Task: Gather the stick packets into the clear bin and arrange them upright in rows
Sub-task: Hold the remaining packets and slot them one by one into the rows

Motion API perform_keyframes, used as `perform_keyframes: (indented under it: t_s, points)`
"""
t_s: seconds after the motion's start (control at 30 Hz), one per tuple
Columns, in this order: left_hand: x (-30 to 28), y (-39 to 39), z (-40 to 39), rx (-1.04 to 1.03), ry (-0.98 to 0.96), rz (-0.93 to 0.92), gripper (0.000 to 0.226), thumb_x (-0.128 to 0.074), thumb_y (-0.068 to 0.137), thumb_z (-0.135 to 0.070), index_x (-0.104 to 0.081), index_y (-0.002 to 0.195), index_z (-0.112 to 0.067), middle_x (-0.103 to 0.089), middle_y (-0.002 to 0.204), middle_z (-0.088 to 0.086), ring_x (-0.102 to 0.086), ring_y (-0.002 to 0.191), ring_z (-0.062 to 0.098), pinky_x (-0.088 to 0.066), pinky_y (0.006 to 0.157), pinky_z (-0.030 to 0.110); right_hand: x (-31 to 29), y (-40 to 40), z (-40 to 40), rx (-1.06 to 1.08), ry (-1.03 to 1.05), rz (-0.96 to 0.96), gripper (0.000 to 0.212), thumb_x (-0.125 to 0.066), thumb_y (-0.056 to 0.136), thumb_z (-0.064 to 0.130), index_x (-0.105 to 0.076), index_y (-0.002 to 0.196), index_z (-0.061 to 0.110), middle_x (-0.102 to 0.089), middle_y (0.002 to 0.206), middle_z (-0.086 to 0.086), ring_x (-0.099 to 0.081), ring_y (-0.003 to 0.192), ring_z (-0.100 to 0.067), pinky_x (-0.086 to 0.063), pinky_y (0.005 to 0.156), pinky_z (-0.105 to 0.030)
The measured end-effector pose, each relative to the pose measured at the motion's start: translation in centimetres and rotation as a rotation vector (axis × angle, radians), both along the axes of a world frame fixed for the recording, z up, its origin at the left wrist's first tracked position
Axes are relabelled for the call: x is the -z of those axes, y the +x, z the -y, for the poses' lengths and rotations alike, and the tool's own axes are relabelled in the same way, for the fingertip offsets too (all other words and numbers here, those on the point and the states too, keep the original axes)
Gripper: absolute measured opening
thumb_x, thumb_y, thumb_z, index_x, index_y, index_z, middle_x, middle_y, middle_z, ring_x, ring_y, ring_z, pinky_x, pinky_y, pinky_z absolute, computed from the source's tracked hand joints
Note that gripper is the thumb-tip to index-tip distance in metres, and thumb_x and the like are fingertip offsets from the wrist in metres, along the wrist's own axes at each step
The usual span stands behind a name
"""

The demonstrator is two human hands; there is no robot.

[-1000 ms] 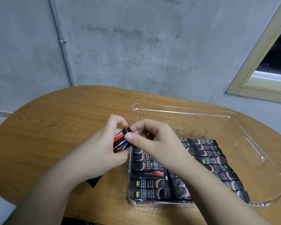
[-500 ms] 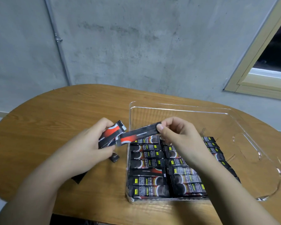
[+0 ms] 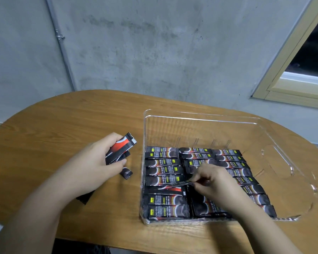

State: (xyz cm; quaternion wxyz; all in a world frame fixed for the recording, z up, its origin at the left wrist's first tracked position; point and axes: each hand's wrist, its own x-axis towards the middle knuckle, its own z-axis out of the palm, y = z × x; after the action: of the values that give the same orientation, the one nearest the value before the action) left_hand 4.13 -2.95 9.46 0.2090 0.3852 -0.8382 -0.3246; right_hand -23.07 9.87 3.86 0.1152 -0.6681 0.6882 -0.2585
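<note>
The clear bin (image 3: 200, 119) is set on the right half of the table (image 3: 62, 121). Stick packets (image 3: 163, 170) are packed in rows in its left and near part. The right hand (image 3: 212, 182) is placed inside the bin over the rows. The left hand (image 3: 94, 164), left of the bin, is held above the table with a bundle of packets (image 3: 120, 150).

The stick packets (image 3: 164, 200) in the clear bin (image 3: 200, 119) carry the small words "INSTANT COFFEE". Their larger characters and yellow labels are too small to read.
</note>
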Motion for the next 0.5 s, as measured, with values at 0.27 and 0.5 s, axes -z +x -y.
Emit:
perform_keyframes:
  t_s: [0.27, 0.5]
  points:
    - [0.1, -0.3, -0.4, 0.017, -0.008, 0.023, 0.014, -0.064, 0.087, -0.022, -0.053, 0.092, -0.029, -0.058, 0.082, -0.007, -0.045, 0.053, 0.005, -0.036, 0.05, 0.017, 0.9, 1.6, 0.9, -0.072, 0.075, -0.202, 0.012, -0.07, 0.081, 0.015, -0.067, 0.093, 0.014, -0.058, 0.094, 0.003, -0.059, 0.086, -0.017, -0.041, 0.071, -0.023]
    - [0.1, -0.3, -0.2, 0.016, -0.015, 0.029, 0.016, -0.064, 0.086, -0.023, -0.052, 0.091, -0.032, -0.06, 0.076, -0.009, -0.046, 0.051, 0.005, -0.037, 0.049, 0.019, 1.0, 2.7, 1.8, -0.176, 0.171, -0.19, 0.02, -0.066, 0.086, 0.032, -0.069, 0.103, 0.022, -0.058, 0.104, 0.005, -0.054, 0.101, -0.012, -0.046, 0.083, -0.029]
